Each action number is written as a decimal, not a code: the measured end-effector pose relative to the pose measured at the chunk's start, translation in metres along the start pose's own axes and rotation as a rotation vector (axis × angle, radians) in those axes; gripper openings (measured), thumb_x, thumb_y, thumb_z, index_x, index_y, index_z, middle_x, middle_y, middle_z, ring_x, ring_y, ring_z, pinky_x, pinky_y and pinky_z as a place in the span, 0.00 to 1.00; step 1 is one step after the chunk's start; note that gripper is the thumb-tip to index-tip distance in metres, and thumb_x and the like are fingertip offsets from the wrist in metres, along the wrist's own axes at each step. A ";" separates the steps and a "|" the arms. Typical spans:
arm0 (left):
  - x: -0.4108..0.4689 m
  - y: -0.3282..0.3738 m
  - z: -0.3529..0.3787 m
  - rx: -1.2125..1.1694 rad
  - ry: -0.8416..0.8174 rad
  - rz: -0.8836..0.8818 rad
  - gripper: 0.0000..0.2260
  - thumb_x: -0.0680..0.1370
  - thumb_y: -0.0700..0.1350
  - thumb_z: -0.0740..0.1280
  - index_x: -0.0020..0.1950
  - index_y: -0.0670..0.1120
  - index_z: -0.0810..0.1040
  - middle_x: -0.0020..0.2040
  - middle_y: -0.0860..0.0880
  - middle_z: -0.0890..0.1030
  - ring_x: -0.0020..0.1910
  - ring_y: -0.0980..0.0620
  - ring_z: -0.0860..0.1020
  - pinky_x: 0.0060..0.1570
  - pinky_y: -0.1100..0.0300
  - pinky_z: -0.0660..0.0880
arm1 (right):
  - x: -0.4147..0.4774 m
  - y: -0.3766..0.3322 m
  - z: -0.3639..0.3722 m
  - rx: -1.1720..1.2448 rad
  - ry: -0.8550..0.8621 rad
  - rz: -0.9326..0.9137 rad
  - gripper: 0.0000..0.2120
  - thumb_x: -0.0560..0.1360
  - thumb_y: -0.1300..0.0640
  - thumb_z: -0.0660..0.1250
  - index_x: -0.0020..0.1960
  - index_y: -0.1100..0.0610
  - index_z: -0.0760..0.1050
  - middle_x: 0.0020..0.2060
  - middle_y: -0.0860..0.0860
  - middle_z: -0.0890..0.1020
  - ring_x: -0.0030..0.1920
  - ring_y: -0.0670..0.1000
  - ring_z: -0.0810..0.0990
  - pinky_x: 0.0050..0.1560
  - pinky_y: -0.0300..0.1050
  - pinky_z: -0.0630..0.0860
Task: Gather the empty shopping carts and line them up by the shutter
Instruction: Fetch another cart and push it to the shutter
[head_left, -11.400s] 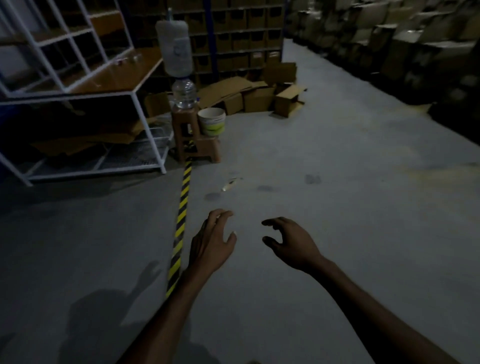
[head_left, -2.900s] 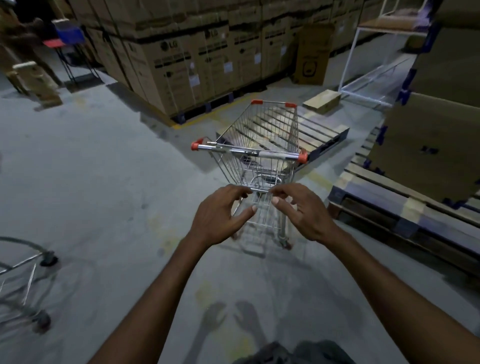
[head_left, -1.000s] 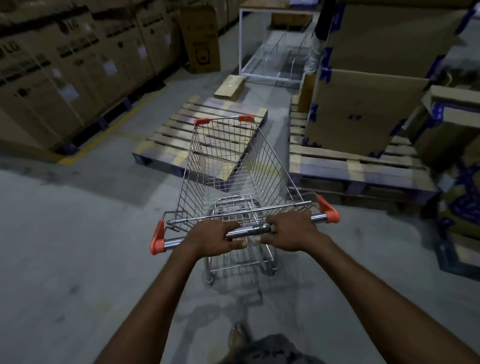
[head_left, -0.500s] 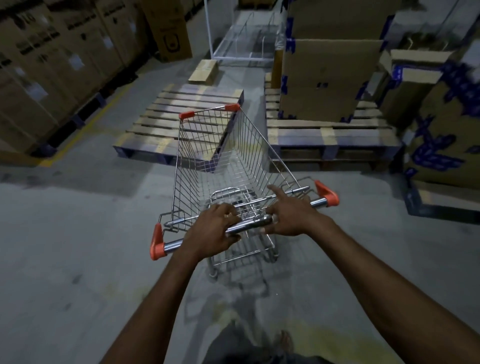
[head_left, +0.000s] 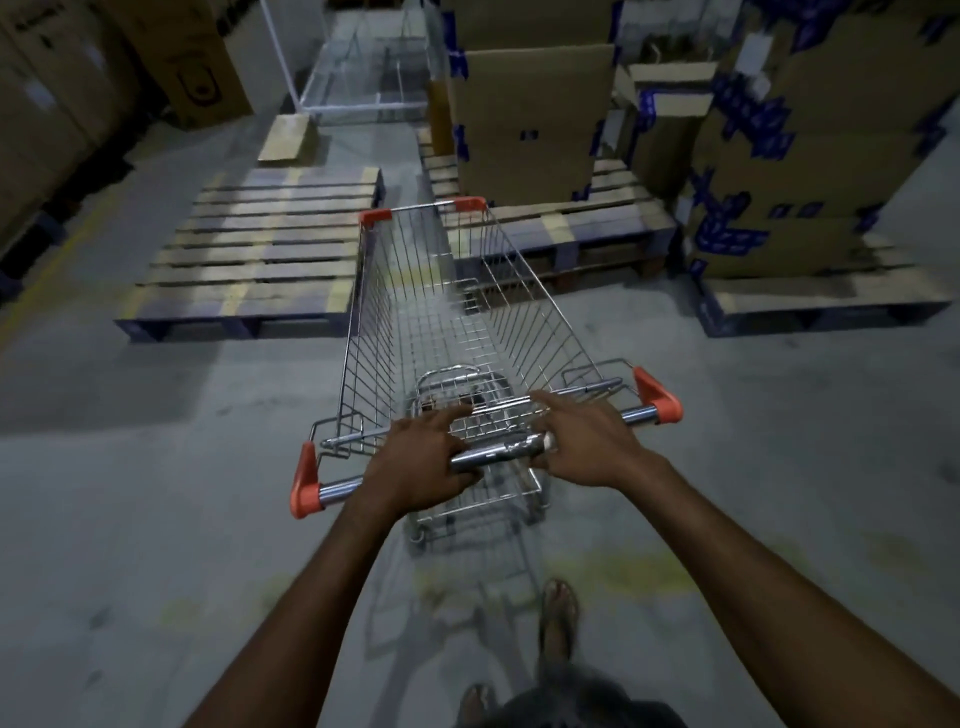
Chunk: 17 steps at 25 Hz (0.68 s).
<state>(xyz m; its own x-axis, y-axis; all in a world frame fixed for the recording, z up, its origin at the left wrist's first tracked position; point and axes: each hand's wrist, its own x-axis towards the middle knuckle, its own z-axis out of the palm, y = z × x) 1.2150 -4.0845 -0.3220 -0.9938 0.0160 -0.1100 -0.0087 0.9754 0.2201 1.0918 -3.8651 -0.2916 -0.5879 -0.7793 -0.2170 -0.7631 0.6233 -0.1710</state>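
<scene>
Left hand (head_left: 421, 462) and right hand (head_left: 587, 441) are gripping the orange-capped chrome handle bar (head_left: 493, 453) of the empty silver wire shopping cart (head_left: 374, 312), fingers stretching forward, thumbs hooking underneath.

Desk: What finish has the silver wire-mesh shopping cart (head_left: 452, 322)?
Photographer: Bright, glossy chromed metal. Its smooth tubular metal handle bar (head_left: 498, 451) is mirror-shiny, and the orange plastic corner caps (head_left: 304, 486) are matt.
Desk: And the surroundings?
Photographer: Rough, bare slatted wooden pallets (head_left: 260, 249), matt brown cardboard boxes (head_left: 530, 119) with blue print, and a dull, scuffed grey concrete floor (head_left: 130, 519).
</scene>
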 end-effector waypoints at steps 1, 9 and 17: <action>-0.004 0.006 0.004 0.007 0.000 0.029 0.18 0.75 0.65 0.65 0.57 0.58 0.85 0.79 0.55 0.65 0.72 0.50 0.71 0.67 0.43 0.69 | -0.013 0.001 0.008 -0.011 0.034 0.019 0.19 0.73 0.35 0.69 0.58 0.44 0.81 0.78 0.45 0.66 0.64 0.52 0.79 0.61 0.52 0.72; -0.034 0.079 0.033 0.085 0.104 0.345 0.20 0.76 0.62 0.65 0.64 0.54 0.80 0.71 0.52 0.74 0.62 0.47 0.78 0.55 0.50 0.77 | -0.126 0.009 0.031 0.059 0.124 0.156 0.35 0.69 0.17 0.50 0.50 0.43 0.78 0.45 0.44 0.82 0.46 0.49 0.80 0.50 0.47 0.72; -0.035 0.149 0.037 0.148 -0.049 0.374 0.20 0.78 0.66 0.58 0.58 0.54 0.76 0.47 0.48 0.85 0.47 0.44 0.83 0.43 0.54 0.77 | -0.212 0.024 0.049 0.054 0.103 0.358 0.44 0.63 0.13 0.41 0.45 0.48 0.76 0.41 0.48 0.84 0.44 0.52 0.82 0.47 0.47 0.72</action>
<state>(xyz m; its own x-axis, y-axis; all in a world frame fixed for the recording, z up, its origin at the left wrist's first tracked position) 1.2522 -3.9314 -0.3213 -0.9190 0.3826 -0.0951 0.3720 0.9214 0.1123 1.2114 -3.6823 -0.2973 -0.8408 -0.5122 -0.1751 -0.4908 0.8578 -0.1527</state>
